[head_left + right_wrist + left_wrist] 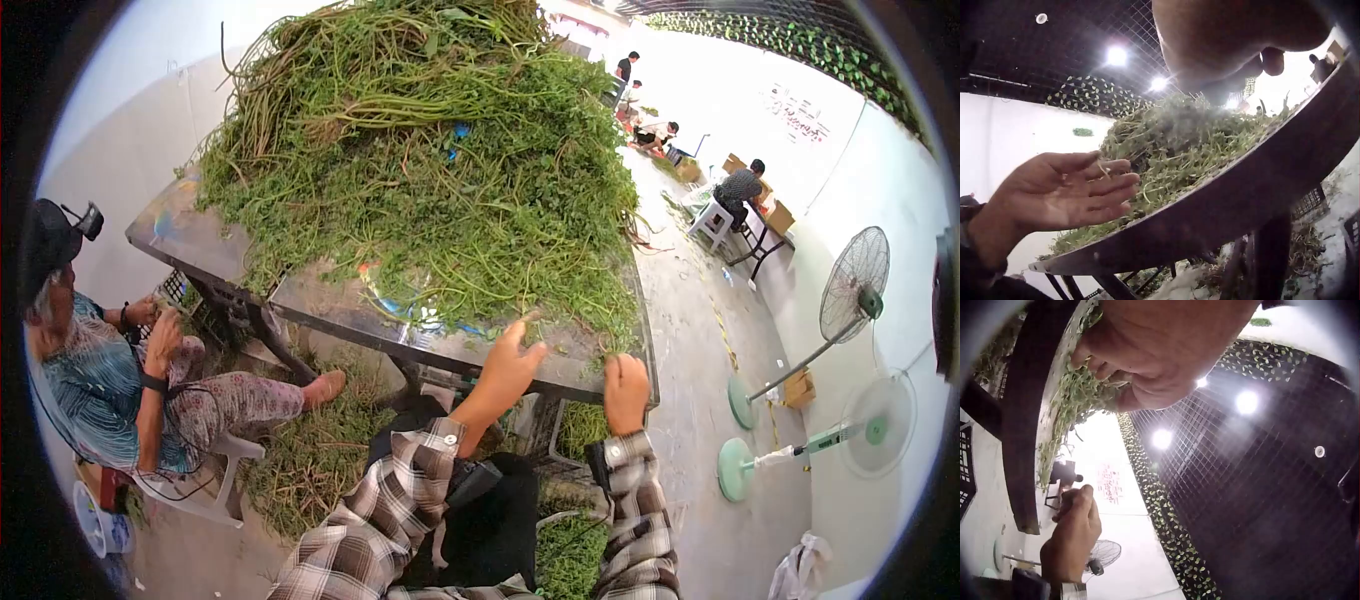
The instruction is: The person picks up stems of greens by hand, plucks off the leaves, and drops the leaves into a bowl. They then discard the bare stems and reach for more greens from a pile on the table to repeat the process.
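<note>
A large heap of green leafy stems [430, 190] covers most of the table [350, 305]. My left hand [512, 362] is over the near edge of the table, beside loose stems. Its fingers look mostly straight in the right wrist view, where the palm of the left hand [1063, 194] faces the camera. A thin pale stem piece [1104, 169] lies against those fingers. At the table's near right corner is my right hand [627, 390], fingers curled. The left wrist view shows the right hand [1075, 531] with thumb and forefinger close together and nothing visible between them.
A seated person [125, 360] works at the left. Cut stems [300, 455] litter the floor below, and a black crate [545, 430] stands under the table. Two fans [855, 285] stand at the right. Further people [740, 190] sit near boxes at the back.
</note>
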